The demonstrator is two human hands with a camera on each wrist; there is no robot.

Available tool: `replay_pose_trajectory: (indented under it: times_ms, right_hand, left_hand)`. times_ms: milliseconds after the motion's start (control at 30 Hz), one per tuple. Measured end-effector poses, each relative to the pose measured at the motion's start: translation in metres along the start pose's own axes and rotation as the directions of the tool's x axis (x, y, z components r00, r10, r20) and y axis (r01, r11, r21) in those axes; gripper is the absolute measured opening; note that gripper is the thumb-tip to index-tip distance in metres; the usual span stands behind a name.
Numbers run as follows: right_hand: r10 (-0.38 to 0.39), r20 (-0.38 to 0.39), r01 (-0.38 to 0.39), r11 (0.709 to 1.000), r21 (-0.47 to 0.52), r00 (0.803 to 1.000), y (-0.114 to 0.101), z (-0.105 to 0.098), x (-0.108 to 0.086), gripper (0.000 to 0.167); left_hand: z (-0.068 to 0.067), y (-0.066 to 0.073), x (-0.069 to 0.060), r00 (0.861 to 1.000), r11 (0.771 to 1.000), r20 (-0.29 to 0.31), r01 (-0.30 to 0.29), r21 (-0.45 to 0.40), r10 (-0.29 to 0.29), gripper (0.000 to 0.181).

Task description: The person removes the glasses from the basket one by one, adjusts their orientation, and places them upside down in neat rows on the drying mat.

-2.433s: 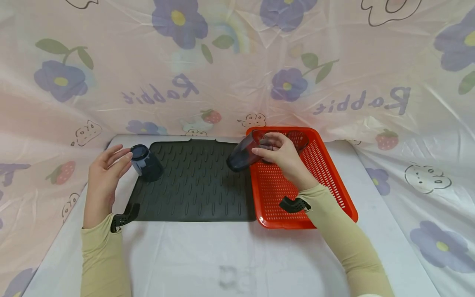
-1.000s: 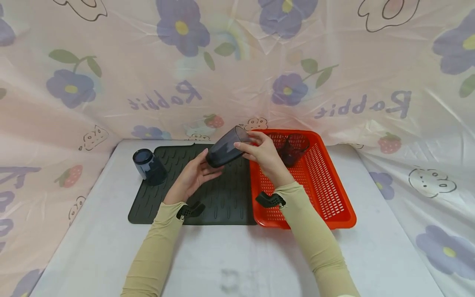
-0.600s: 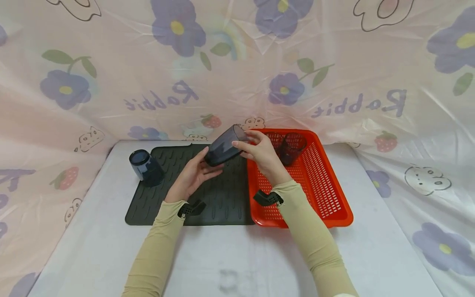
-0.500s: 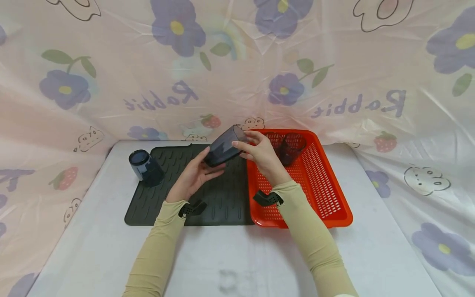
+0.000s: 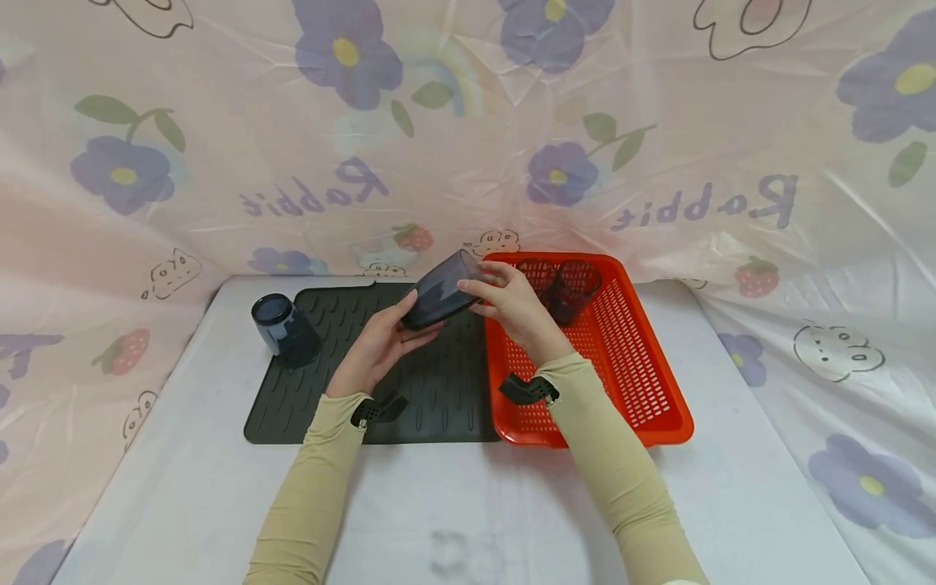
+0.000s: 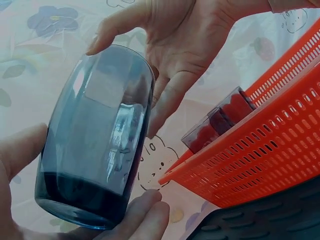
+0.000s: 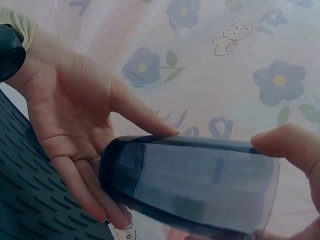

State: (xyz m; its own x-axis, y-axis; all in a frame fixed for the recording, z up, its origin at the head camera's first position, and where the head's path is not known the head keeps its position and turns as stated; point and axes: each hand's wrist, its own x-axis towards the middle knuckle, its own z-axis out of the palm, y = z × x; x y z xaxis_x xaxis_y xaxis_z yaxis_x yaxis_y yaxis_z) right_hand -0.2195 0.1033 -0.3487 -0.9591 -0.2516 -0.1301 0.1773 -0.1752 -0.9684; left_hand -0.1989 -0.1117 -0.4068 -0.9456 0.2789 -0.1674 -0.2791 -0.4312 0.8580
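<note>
A dark smoky-blue drinking glass [image 5: 441, 292] is held aloft, tilted, above the drying mat [image 5: 431, 410]. Its base points down to the left, its mouth up to the right. At the base end, my left hand [image 5: 376, 345] holds it with thumb on one side and fingers underneath. My right hand [image 5: 519, 309] grips the mouth end between thumb and fingers. In the left wrist view the glass [image 6: 100, 130] shows clear walls and a darker base. A second glass [image 5: 288, 335] stands upside down on the mat's left edge, apart from both hands.
A red perforated basket [image 5: 621, 357] stands right of the mat. At its back lie a dark glass [image 5: 574, 292] and another glass [image 5: 537, 276] partly hidden by my right hand. A patterned curtain [image 5: 453, 162] hangs behind the white table [image 5: 351, 504].
My left hand has left the upturned glass and moved right to the held glass's base. My right hand has brought that glass left from the basket. Over the last half second both barely move.
</note>
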Motion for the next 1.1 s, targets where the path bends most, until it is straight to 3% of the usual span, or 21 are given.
replay_pose_trajectory:
  times_ms: [333,567,733,867,1100]
  right_hand:
    - [0.053,0.072,-0.059,0.995,0.084,0.996,0.0,-0.003,0.001,0.062]
    - [0.076,0.137,-0.093,0.989,0.119,0.988,0.002,-0.005,0.001,0.06]
    - [0.089,0.164,-0.109,0.987,0.117,0.982,0.002,-0.003,0.001,0.058]
    - [0.094,0.182,-0.112,0.989,0.094,0.979,0.001,-0.002,0.002,0.053]
    - [0.064,0.153,-0.071,0.997,0.043,0.986,-0.006,-0.005,-0.002,0.043]
  left_hand:
    - [0.001,0.003,-0.002,0.995,0.999,-0.099,-0.03,0.017,0.031,0.058]
    - [-0.002,0.008,-0.004,0.978,0.991,-0.17,-0.107,0.079,0.12,0.055]
    - [-0.003,0.013,-0.005,0.965,0.985,-0.199,-0.171,0.019,0.171,0.05]
    - [-0.003,0.017,-0.006,0.944,0.97,-0.243,-0.24,-0.041,0.223,0.049]
    - [-0.013,0.022,-0.012,0.887,0.933,-0.326,-0.359,-0.039,0.328,0.049]
